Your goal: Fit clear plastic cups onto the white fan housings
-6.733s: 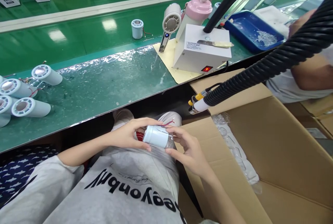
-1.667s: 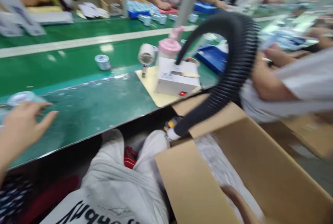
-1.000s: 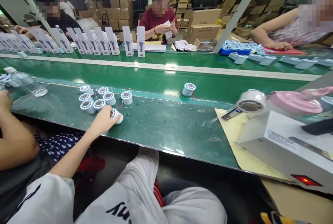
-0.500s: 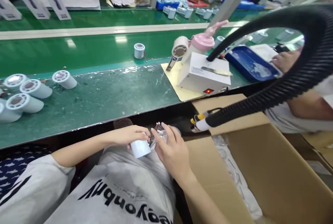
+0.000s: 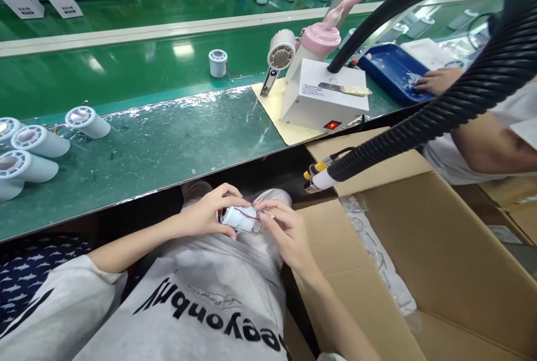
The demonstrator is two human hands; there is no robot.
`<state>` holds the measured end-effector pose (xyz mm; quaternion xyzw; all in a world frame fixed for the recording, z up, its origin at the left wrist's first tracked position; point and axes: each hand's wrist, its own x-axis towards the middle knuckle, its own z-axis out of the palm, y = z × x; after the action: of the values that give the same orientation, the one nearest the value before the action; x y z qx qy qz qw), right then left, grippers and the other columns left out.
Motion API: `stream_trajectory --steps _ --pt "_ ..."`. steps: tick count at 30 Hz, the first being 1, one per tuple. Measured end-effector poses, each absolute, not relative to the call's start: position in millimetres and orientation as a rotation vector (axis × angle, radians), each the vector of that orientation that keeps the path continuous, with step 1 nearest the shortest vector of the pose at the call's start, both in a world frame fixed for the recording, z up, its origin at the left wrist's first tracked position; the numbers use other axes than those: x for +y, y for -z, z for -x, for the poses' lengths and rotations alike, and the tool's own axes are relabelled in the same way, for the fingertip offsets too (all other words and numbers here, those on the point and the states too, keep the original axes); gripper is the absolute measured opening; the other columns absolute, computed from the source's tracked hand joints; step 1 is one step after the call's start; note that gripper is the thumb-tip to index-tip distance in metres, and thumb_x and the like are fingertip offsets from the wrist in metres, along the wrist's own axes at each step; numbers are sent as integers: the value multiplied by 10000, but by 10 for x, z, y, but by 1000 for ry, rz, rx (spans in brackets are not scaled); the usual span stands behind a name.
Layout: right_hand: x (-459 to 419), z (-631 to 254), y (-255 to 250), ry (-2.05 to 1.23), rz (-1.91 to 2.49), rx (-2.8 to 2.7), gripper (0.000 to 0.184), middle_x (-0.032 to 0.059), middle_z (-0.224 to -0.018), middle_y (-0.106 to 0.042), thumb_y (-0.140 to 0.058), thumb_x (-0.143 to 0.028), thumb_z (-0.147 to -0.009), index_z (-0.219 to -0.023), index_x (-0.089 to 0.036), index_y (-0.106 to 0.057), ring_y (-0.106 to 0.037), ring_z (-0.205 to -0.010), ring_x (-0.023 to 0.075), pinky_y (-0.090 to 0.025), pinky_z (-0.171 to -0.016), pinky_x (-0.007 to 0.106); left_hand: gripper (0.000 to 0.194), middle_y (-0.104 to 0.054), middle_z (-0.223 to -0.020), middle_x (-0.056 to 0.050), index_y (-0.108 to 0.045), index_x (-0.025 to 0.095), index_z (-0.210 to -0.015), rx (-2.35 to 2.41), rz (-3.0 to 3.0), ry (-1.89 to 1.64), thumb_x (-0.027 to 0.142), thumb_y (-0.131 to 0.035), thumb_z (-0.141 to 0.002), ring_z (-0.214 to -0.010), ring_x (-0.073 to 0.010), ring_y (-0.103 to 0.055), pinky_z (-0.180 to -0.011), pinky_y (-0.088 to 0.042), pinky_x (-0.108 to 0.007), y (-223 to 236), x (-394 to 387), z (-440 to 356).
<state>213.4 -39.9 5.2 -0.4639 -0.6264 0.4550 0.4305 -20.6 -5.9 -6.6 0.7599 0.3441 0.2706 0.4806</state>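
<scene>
Over my lap, my left hand [image 5: 212, 212] is wrapped round a pale blue cylindrical fan housing [image 5: 238, 218], thumb below and fingers above. The housing lies on its side, and a red wire [image 5: 248, 215] runs along it. At its right end, my right hand [image 5: 289, 235] has its thumb and fingers pinched together by the wire and a small clear part [image 5: 257, 226]. What exactly sits between those fingertips is too small to make out.
Several similar fan housings [image 5: 39, 141] lie on the bench at left; one housing [image 5: 218, 64] stands on the green belt. A white box device [image 5: 325, 98] with a black hose [image 5: 390, 154] is ahead. An open carton [image 5: 453, 249] is at right. A co-worker's hand [image 5: 438, 80] rests at a blue tray [image 5: 388, 70].
The fan housing has turned from tilted to lying sideways, its wire side now visible. My left hand has shifted its grip round it, and my right fingers have closed in at its end.
</scene>
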Motion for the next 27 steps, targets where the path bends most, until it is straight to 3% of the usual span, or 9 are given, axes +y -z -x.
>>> stream_trajectory --steps 3,5,8,11,16,22,27 --pt "-370 -2175 -31 -1253 1156 -1413 370 89 -970 -812 -719 -370 -954 -612 -227 -727 -785 -982 264 -624 -834 359 646 -702 -1328 -142 -685 237 -1368 761 -1793 -601 482 -866 -798 -1222 -301 -665 -1078 -529 -457 25 -59 205" --pt "-356 -2209 -12 -1304 1121 -1380 359 99 -1046 -824 -733 -432 -952 -653 -238 -769 -783 -1039 282 -628 -916 407 694 -703 -1358 -149 -654 220 -1407 809 -1703 -577 418 -881 -782 -1215 -305 -678 -1022 -561 -427 -12 -79 197" --pt "-364 -2260 13 -1261 1081 -1594 189 112 -1316 -764 -823 -450 -885 -936 -270 -849 -725 -1222 321 -580 -1070 499 742 -713 -1314 -167 -611 172 -1439 890 -1448 -563 406 -863 -781 -1060 -271 -725 -868 -603 -370 -29 -124 189" --pt "-399 -2310 46 -1082 1052 -1843 333 116 -1440 -692 -841 -346 -884 -1209 -284 -797 -666 -1329 317 -536 -1143 518 783 -731 -1241 -154 -563 170 -1476 883 -1223 -545 435 -845 -796 -964 -228 -728 -826 -603 -348 -8 -144 198" --pt "-436 -2365 85 -1070 1023 -1866 332 128 -1384 -724 -804 -373 -926 -1236 -267 -751 -692 -1291 319 -600 -1072 488 809 -712 -1338 -154 -575 218 -1497 802 -1306 -504 412 -881 -773 -1019 -238 -729 -849 -599 -334 -46 -107 238" --pt "-438 -2342 16 -1295 1042 -1689 380 124 -1273 -761 -819 -480 -897 -1195 -255 -745 -728 -1207 309 -676 -928 424 755 -625 -1524 -139 -616 274 -1473 703 -1583 -612 395 -895 -782 -1380 -330 -607 -1138 -509 -462 -128 -82 258" --pt "-449 -2335 -19 -1441 1061 -1566 450 104 -1195 -763 -830 -556 -863 -1182 -255 -729 -752 -1070 282 -683 -862 405 723 -618 -1534 -131 -587 296 -1502 623 -1693 -655 381 -858 -837 -1419 -318 -585 -1214 -441 -496 -107 -92 255"
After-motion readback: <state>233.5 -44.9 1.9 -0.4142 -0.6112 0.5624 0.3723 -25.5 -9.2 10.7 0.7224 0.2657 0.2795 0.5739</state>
